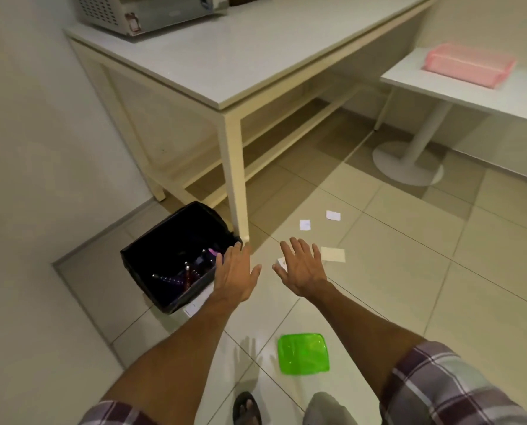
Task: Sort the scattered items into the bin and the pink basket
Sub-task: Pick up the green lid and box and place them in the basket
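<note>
While nothing is held, the left hand (236, 271) and right hand (302, 268) are spread wide above the floor, likely so the paper bits (333, 254) can be grabbed. A green lid (302, 354) is seen near the bin (176, 256). The pink basket (468, 67) is set well apart on a small table (471, 96).

A home utility corner: tiled floor (409, 271), white table (225, 62), countertop appliance (139, 13).

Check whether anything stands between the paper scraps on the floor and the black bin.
The table leg stands by the black bin, between it and the two farthest paper scraps. The open left hand hovers there too.
</note>
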